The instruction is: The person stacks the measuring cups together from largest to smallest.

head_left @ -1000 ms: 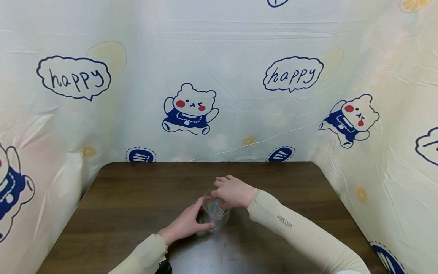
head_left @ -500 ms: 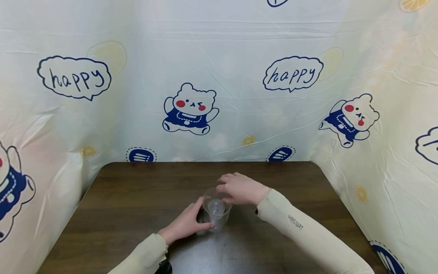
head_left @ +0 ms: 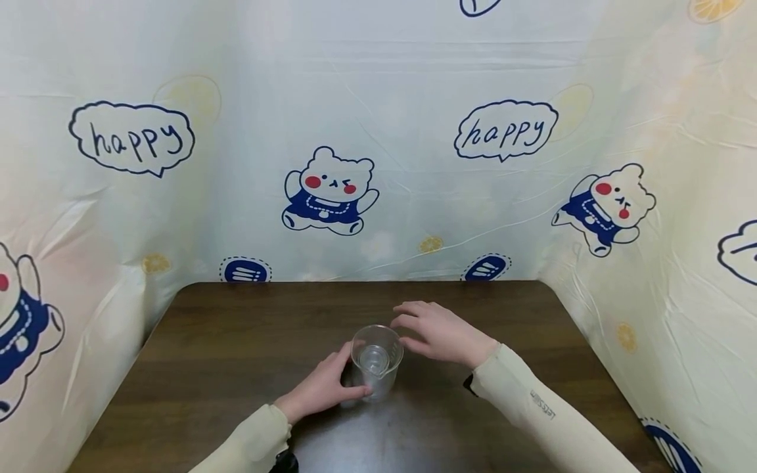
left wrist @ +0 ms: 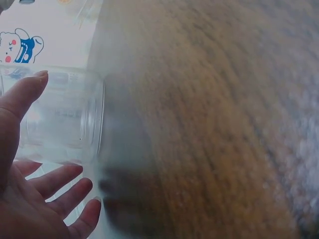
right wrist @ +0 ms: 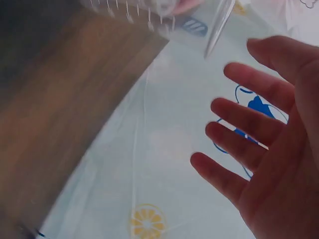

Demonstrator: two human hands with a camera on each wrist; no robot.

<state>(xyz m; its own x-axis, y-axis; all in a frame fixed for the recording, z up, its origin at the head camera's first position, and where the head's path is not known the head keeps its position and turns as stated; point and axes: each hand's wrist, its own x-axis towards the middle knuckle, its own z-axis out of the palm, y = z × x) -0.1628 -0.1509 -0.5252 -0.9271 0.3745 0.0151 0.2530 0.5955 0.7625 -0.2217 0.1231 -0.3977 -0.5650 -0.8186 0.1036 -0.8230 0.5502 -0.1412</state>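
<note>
A clear beaker [head_left: 387,381] with a pouring lip stands upright on the brown table [head_left: 266,341]. Inside it, near the bottom, shows a smaller clear round thing [head_left: 374,359] whose kind I cannot tell. My left hand [head_left: 322,389] holds the beaker from the left, thumb at the near side and fingers round the far side; the left wrist view shows the glass wall [left wrist: 60,117] between them. To the right of the rim, my right hand [head_left: 446,334] hovers with spread fingers and holds nothing. Graduation marks on the beaker [right wrist: 149,20] appear in the right wrist view.
A pale printed curtain [head_left: 414,210] with bears and "happy" bubbles hangs behind the table and along both sides. Bare tabletop lies around the beaker. Each forearm wears a cream sleeve [head_left: 532,401].
My right hand has drawn out of the beaker's mouth and moved right, its fingers spreading. The smaller clear thing stays inside. My left hand and the beaker keep their place.
</note>
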